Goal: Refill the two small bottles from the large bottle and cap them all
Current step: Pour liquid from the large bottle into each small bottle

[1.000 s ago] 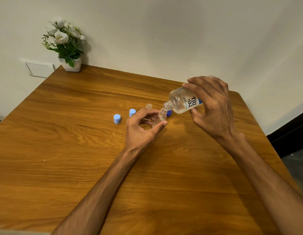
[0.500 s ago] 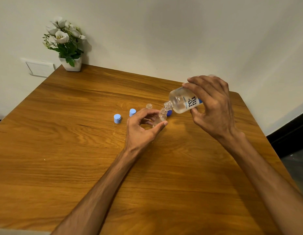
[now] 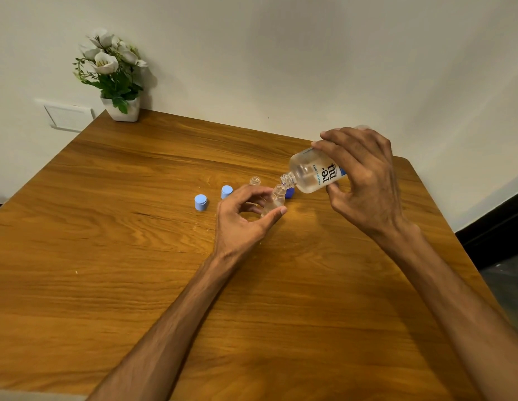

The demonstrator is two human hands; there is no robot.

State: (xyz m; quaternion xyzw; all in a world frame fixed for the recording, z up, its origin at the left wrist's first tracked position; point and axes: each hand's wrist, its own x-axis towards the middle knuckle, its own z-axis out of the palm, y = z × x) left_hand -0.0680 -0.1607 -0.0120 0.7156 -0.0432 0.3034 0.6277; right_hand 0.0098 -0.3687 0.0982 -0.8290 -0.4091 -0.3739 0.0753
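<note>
My right hand [image 3: 364, 180] grips the large clear bottle [image 3: 312, 173], tilted with its open neck down to the left. Its mouth meets the mouth of a small clear bottle [image 3: 275, 199], which my left hand [image 3: 246, 218] holds between thumb and fingers on the table. The second small bottle [image 3: 255, 180] stands uncapped just behind my left fingers. Two light blue caps [image 3: 200, 202] [image 3: 226, 191] lie to the left. A dark blue cap [image 3: 289, 193] peeks out behind the small bottle.
The wooden table [image 3: 136, 256] carries a white pot of white flowers [image 3: 118, 79] at its far left corner by the wall. A wall plate [image 3: 68, 117] sits left of the pot. The table's right edge drops to a dark floor [image 3: 506, 273].
</note>
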